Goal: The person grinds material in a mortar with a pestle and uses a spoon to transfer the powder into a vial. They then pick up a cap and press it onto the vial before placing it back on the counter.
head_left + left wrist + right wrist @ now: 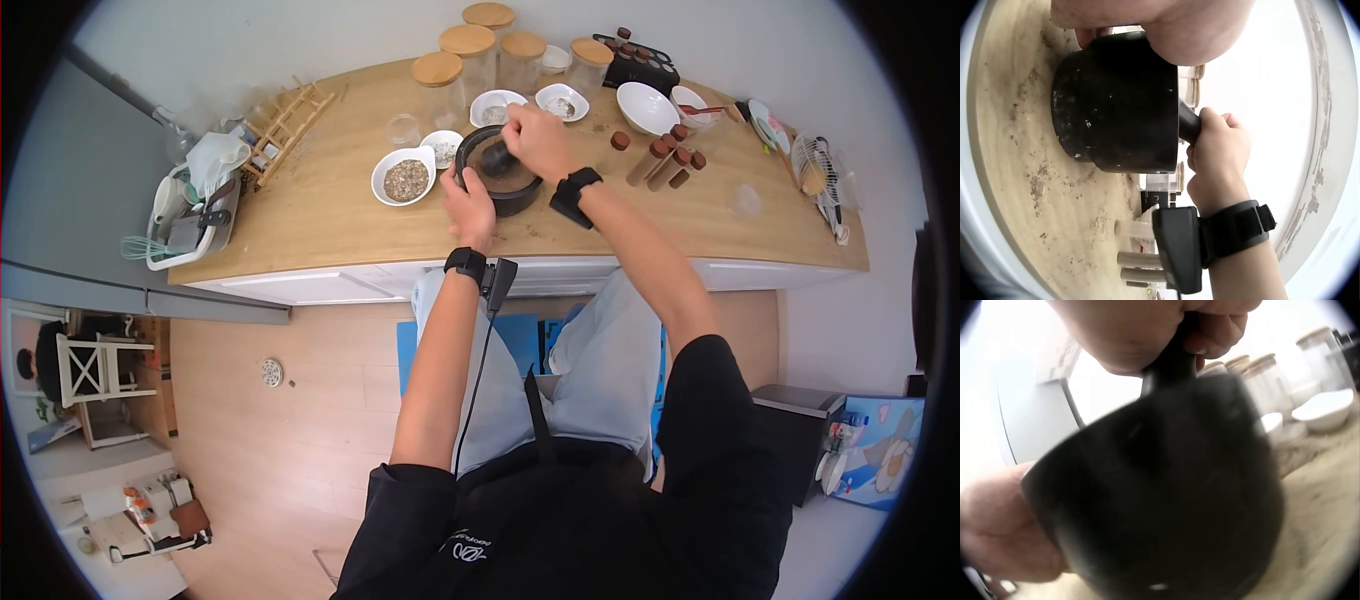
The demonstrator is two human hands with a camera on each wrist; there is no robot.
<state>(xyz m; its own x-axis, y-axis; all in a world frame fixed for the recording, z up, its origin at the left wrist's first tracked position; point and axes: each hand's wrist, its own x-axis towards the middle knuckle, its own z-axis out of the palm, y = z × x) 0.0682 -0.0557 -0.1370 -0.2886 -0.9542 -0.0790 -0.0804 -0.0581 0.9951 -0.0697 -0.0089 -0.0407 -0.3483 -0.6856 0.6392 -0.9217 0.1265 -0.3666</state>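
Left wrist view: pestle (pixel 1189 122) near-upright in mortar (pixel 1116 103), gripped by right hand (pixel 1219 153) (left hand (pixel 470 207) clasping mortar's side).

The left hand (pixel 1147 25) holds the black mortar (pixel 1116 106) on the dusty wooden counter (pixel 1016 187), and the right hand (pixel 1219 156) grips the pestle (pixel 1188 123).

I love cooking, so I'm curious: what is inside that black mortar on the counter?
A dark pestle stands in the black mortar, gripped by the right hand while the left hand holds the bowl's side. What is being ground cannot be seen; the hand and the rim hide it.
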